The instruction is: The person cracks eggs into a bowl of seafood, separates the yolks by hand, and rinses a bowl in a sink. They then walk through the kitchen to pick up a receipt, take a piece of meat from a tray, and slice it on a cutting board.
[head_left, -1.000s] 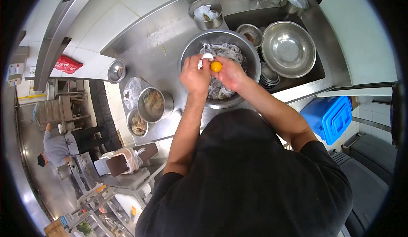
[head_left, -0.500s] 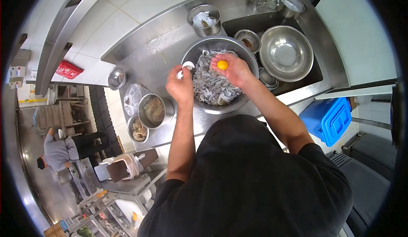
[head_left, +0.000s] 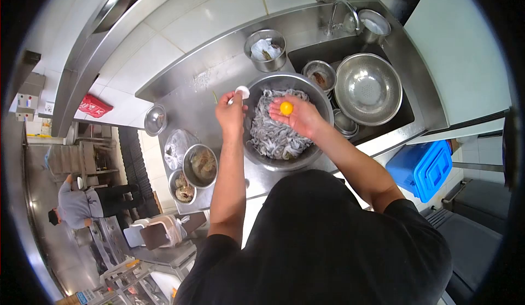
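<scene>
A broken white eggshell [head_left: 243, 92] is pinched in the fingers of my left hand [head_left: 231, 117], at the left rim of a big steel bowl [head_left: 321, 95]. My right hand [head_left: 307, 122] is palm up over the bowl, cupped under a whole yellow egg yolk [head_left: 286, 108] that rests on its fingers. Below both hands, the bowl holds a heap of greyish-white raw pieces [head_left: 276, 141] that look like peeled shrimp.
A sink with a steel colander [head_left: 361, 108] and small bowls [head_left: 318, 78] lies to the right, under a tap [head_left: 344, 4]. Behind stands a steel pot [head_left: 276, 61]. At left are shellfish containers [head_left: 200, 166] and a plastic bag [head_left: 178, 146]. Another person [head_left: 79, 201] stands far left.
The view has shifted, so the counter sits lower in the picture. The eggshell, seen in two parts before, now shows mainly as one piece. The yolk stays on my right hand.
</scene>
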A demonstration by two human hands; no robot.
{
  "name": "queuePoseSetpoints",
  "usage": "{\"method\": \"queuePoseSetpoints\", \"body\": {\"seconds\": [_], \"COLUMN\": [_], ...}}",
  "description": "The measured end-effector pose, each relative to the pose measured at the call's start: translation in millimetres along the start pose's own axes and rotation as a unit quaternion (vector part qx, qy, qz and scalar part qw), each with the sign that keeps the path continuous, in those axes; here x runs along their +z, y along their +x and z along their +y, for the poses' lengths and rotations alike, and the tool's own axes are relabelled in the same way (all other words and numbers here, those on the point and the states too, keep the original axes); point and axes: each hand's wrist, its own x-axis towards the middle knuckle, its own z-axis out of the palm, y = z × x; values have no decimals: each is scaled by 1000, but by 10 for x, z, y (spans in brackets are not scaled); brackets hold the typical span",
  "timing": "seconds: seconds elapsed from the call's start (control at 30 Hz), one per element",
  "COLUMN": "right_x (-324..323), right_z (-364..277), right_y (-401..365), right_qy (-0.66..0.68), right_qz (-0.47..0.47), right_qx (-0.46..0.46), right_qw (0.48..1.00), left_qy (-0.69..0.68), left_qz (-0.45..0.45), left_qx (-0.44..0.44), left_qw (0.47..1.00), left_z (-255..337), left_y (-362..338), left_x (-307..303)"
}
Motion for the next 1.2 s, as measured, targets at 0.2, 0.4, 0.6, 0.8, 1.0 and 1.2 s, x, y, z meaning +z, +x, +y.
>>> {"method": "queuePoseSetpoints", "body": {"seconds": [0.2, 0.4, 0.6, 0.8, 1.0, 1.2], "right_x": [10, -156, -255, -282, -231, -294], "right_z": [-23, 46, -33, -150, 30, 126], "right_y": [57, 78, 102, 154, 83, 49], "right_qy": [-6, -27, -16, -11, -27, -36], "right_qz": [10, 28, 33, -4, 3, 12], "right_qx": [28, 50, 50, 18, 82, 76], "right_qw": [1000, 998, 998, 1000, 996, 996], "left_qy": [32, 4, -1, 9, 75, 250], "left_qz": [-64, -114, -179, -175, 57, 291], "left_qx": [29, -51, -80, -34, 116, 190], "left_qw": [997, 992, 981, 984, 989, 904], "left_z": [366, 320, 256, 121, -478, -1063], "left_y": [750, 1629, 1822, 1282, 1210, 1757], "left_x": [470, 1160, 1475, 973, -227, -2276]}}
